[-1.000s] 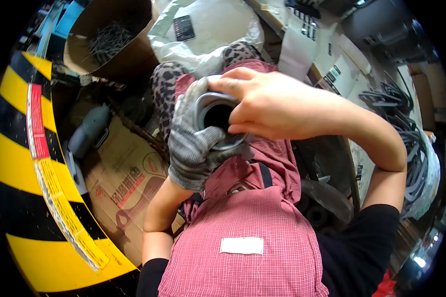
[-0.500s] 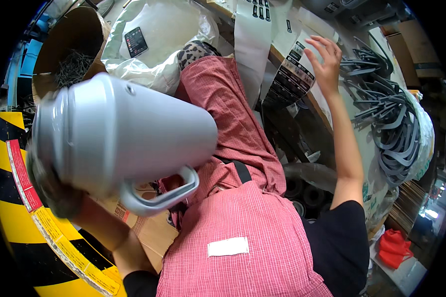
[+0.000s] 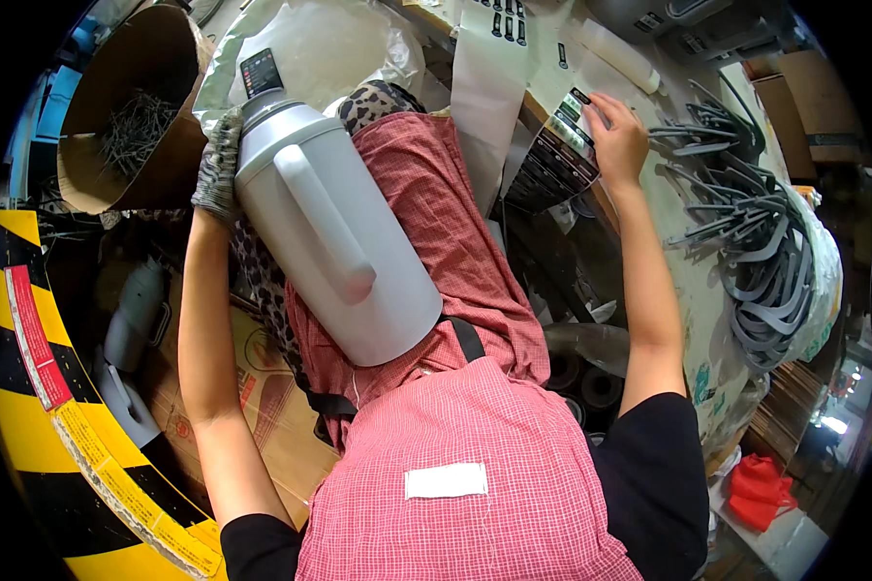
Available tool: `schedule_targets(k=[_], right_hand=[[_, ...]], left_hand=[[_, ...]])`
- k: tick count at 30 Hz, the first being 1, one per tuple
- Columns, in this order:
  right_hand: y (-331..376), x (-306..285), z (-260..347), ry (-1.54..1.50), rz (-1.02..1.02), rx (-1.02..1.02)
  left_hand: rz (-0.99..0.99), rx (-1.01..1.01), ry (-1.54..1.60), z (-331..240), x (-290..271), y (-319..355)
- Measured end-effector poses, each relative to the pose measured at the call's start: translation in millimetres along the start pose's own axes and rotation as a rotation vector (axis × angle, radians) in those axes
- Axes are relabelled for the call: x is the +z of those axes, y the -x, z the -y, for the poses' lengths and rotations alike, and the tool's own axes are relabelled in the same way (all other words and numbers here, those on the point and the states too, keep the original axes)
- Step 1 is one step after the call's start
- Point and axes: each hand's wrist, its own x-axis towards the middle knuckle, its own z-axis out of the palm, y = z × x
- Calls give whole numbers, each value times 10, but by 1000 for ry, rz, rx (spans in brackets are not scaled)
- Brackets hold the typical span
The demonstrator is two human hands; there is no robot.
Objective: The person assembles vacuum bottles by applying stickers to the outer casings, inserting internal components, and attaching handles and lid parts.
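A pale grey plastic jug (image 3: 388, 252), shaped like a thermos with a long side handle, rests across my lap, its handle facing up. My left hand (image 3: 221, 169), in a mottled knit glove, is closed around the jug's narrower top end. My bare right hand (image 3: 620, 140) is at the worktable's edge. Its thumb and fingers are bent together at the upper edge of a sheet of black labels (image 3: 554, 160), which hangs over that edge. Whether a single label is between the fingertips is too small to tell.
Grey handle strips (image 3: 770, 281) lie heaped at the right of the table (image 3: 683, 281). Far left stands a cardboard drum (image 3: 77, 160) with thin grey pieces. A phone (image 3: 261, 73) lies on a plastic-covered round top (image 3: 344, 44). Yellow-black striped edging (image 3: 15, 373) curves along the left.
My left hand has swung the jug from the left onto my lap, turning its handle upward. My right hand has lowered slightly, its spread fingers now drawn together at the label sheet.
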Motion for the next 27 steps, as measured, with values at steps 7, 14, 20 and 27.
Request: schedule_targets(k=[7,14,20,27], right_hand=[[79,-229,391,-237,20,-17],[640,-919,1646,-1023,899,429],[766,-368,2115,-1174,1263,380],[899,-284,2304,-1155,1247,392]], left_hand=[[-222,719,-826,335,445,1298],[27,786,-1075,816,810,2538],[-62,861,-1135,975,797,2454],[-80,824,-1129,1007,818,2502]])
